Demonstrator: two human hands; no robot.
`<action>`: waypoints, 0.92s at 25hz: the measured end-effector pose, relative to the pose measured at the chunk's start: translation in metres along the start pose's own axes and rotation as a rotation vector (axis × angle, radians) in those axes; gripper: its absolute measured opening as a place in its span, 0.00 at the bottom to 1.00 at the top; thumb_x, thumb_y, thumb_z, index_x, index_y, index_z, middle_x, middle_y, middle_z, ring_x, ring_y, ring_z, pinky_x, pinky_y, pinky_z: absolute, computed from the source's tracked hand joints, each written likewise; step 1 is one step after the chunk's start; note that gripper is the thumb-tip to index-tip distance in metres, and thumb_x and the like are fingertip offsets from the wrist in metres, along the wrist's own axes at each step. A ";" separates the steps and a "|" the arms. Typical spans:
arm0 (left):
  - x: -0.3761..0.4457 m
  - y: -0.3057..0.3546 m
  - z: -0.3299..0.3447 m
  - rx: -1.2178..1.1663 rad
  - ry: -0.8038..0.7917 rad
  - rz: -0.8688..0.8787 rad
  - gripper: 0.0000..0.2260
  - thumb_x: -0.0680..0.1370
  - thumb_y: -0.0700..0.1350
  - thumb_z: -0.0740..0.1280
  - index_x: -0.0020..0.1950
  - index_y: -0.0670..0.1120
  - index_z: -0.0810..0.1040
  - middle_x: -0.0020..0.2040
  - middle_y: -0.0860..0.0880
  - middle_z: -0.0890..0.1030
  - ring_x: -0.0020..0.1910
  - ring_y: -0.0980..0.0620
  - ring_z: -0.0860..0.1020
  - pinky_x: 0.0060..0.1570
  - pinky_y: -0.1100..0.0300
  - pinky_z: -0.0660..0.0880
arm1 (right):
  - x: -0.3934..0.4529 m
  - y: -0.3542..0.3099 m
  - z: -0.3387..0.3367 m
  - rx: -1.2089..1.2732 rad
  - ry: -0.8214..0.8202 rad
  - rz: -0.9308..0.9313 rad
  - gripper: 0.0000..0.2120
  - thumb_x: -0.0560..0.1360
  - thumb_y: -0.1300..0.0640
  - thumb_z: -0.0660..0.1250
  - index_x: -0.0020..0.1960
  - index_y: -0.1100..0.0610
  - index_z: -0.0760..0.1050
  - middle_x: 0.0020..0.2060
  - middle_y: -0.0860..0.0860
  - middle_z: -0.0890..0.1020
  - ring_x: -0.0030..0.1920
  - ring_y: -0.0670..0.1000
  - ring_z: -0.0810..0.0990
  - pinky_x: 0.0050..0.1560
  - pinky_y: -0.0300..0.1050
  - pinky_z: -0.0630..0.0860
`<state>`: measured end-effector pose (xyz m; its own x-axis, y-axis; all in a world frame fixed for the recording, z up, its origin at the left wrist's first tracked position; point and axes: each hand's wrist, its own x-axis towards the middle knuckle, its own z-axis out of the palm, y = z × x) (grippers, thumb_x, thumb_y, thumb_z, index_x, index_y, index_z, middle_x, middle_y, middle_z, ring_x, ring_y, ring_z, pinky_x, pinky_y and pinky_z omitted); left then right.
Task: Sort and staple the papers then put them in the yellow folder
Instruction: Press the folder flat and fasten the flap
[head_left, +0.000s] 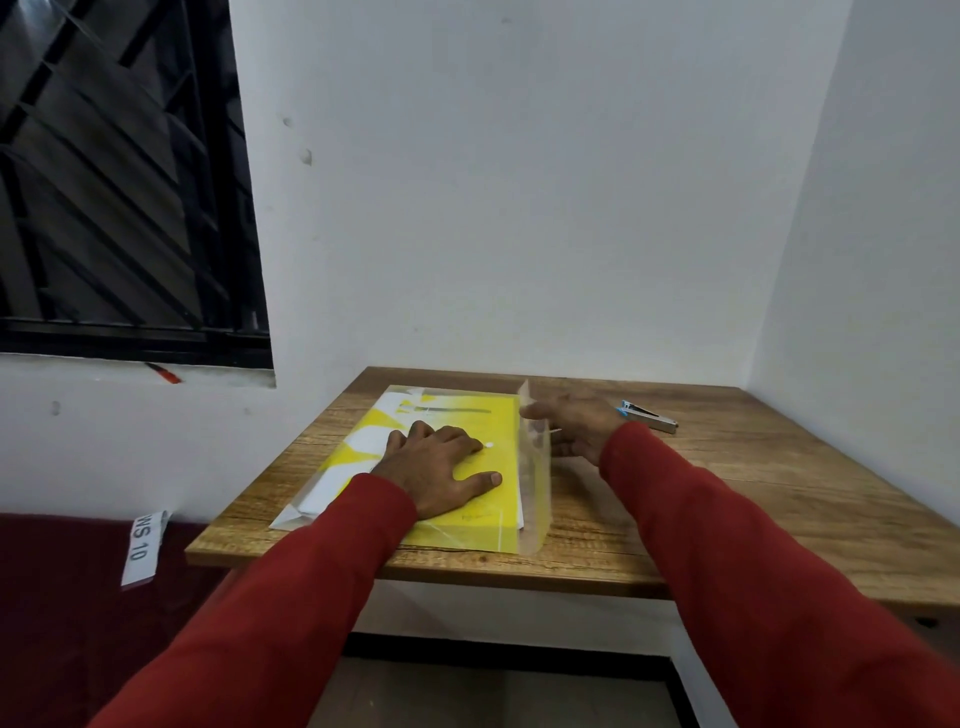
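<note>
Writing: we read "WS 10" on one white paper tag (143, 546) hanging off the wall left of the table; print on the folder's top sheet was too blurred to read.
Count: we saw one yellow folder (452, 512), one stapler (648, 415), one table (727, 499), two hands, both in red sleeves (727, 545).
Folder: translucent yellow plastic, flat, rectangular, lying on the table's left half, its near edge close to the front edge.
Flap: one clear plastic flap (535, 467) stood up along the folder's right edge.
Papers: white sheets (363, 441) sat inside the folder, showing through the plastic; a white corner poked out at the folder's near-left corner, by the table's left edge.
Left hand: our left hand (434, 467) lay palm down on the folder's middle, fingers straight and slightly spread, thumb out toward the right, pressing flat.
Right hand: our right hand (574, 423) was just right of the flap, thumb touching the flap's upper part, fingers loosely extended behind it; we couldn't tell whether they pinched the flap.
Stapler: metal body, blue end, lying flat near the back edge, right of the right hand, apart from the folder.
Table: wood-grain top, rectangular, set into the corner of white walls.
Window: one dark window with black bars (114, 182), upper left.
</note>
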<state>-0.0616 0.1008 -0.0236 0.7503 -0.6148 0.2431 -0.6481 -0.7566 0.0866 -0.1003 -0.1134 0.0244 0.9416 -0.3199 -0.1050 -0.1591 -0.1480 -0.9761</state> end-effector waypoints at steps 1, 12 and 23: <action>0.000 0.000 0.000 0.003 -0.002 0.000 0.39 0.68 0.78 0.44 0.72 0.61 0.67 0.73 0.59 0.67 0.68 0.48 0.64 0.64 0.45 0.60 | 0.000 -0.002 0.007 -0.011 -0.002 -0.025 0.17 0.71 0.60 0.75 0.58 0.63 0.77 0.47 0.58 0.81 0.40 0.53 0.79 0.36 0.44 0.77; 0.001 -0.001 0.001 0.019 -0.002 0.018 0.32 0.74 0.74 0.51 0.72 0.59 0.68 0.73 0.58 0.67 0.68 0.47 0.63 0.65 0.45 0.59 | 0.011 0.011 0.037 -0.415 0.030 -0.303 0.16 0.80 0.53 0.64 0.44 0.62 0.84 0.41 0.55 0.86 0.41 0.51 0.82 0.52 0.53 0.80; 0.001 0.000 0.000 -0.006 0.001 0.003 0.33 0.74 0.73 0.52 0.73 0.56 0.67 0.73 0.57 0.68 0.69 0.48 0.63 0.65 0.46 0.59 | 0.010 0.028 0.020 -0.923 -0.103 -0.650 0.12 0.79 0.62 0.65 0.59 0.57 0.82 0.58 0.50 0.83 0.59 0.48 0.80 0.56 0.31 0.68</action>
<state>-0.0614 0.1002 -0.0231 0.7484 -0.6166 0.2444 -0.6509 -0.7536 0.0920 -0.0898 -0.1024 -0.0079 0.9386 0.1422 0.3142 0.2517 -0.9052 -0.3424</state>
